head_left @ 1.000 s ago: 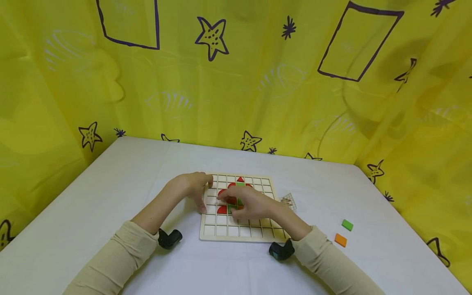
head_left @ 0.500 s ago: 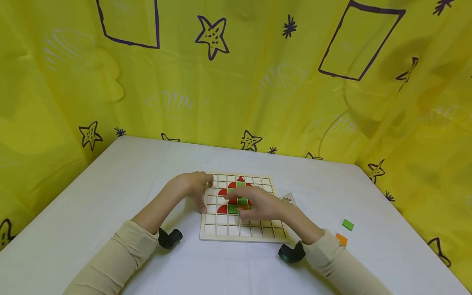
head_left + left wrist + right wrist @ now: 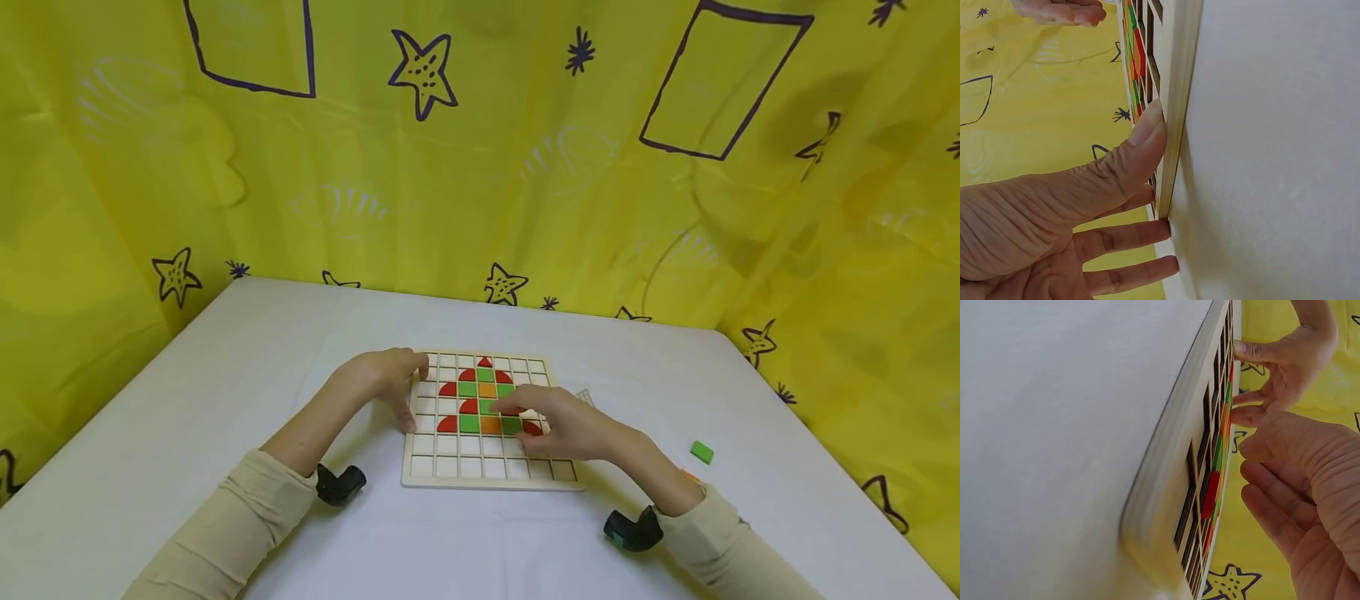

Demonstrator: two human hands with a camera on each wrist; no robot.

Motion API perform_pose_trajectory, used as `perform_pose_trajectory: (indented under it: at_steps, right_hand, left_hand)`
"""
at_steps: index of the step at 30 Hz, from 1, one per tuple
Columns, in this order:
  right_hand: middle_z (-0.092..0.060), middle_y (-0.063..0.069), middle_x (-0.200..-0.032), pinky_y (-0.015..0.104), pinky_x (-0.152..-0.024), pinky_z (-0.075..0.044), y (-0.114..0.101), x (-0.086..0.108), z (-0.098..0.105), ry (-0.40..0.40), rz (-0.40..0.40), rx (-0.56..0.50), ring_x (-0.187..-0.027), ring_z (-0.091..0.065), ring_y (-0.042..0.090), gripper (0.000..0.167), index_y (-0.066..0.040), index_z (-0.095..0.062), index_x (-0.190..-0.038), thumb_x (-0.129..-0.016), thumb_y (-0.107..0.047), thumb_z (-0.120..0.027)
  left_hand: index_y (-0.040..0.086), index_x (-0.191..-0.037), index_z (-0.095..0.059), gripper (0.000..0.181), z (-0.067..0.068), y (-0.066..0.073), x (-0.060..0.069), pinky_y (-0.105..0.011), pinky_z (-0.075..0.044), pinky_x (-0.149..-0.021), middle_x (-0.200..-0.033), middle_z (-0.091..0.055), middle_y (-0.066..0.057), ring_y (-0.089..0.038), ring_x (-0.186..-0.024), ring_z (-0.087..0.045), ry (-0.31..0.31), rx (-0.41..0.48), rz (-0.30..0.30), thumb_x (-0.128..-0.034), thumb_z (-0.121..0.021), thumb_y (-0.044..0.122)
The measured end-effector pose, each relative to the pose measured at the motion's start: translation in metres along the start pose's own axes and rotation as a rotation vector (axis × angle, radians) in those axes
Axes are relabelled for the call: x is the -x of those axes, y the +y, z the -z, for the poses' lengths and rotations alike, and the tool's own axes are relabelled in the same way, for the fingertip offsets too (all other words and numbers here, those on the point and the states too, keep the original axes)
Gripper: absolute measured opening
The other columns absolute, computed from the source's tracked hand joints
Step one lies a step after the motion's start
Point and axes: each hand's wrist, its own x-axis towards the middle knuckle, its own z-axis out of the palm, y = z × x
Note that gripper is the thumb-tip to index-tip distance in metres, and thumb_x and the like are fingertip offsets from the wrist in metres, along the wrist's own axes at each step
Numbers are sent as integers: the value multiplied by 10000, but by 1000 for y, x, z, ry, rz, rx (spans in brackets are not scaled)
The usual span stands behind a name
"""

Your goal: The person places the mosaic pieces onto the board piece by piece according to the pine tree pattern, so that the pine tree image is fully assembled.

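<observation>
A wooden grid board (image 3: 450, 482) lies on the white table, with red, green and orange tiles in its squares, topped by a red triangle tile (image 3: 484, 362). At the board's left edge rests my left hand (image 3: 382, 379); the left wrist view shows the thumb (image 3: 1147, 128) on the frame and straight fingers beside it. Over the right part of the tiles hovers my right hand (image 3: 566, 421), thumb and fingers apart, nothing visible between them. It partly hides the right-hand tiles. A red tile (image 3: 1210, 495) shows on the board in the right wrist view.
A loose green tile (image 3: 702, 452) lies on the table to the right. Near it an orange tile (image 3: 691, 476) is mostly hidden by the right arm. Behind the right hand, a small grid card (image 3: 585, 397) peeks out. Yellow patterned curtain (image 3: 450, 208) surrounds the table.
My right hand has moved right across the board, uncovering green and orange tiles in the middle. The left hand stays at the board's edge. The right forearm now covers most of the loose orange tile.
</observation>
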Motion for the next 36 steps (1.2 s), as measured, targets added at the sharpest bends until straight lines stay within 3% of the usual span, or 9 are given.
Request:
perform_pose_trajectory:
  at_steps: [14, 36]
  right_hand:
    - [-664, 13, -1297, 418, -1013, -517, 8, 18, 2, -18, -127, 10, -1171, -610, 191, 468, -92, -640, -1341, -893, 19, -717]
    - [-681, 63, -1265, 424, -935, -560, 14, 22, 5, 39, -101, 44, -1094, -651, 247, 398, -40, -648, -1309, -924, -46, -748]
  left_hand:
    - [111, -1275, -586, 739, -1, -2, 0, -528, -483, -1024, -1265, -581, -102, -285, -1198, -537, 1, -2, -3, -679, -976, 308]
    - [111, -1277, -586, 728, 0, -2, 1, -536, -478, -1030, -1267, -584, -109, -291, -1203, -537, 5, 4, -17, -689, -970, 302]
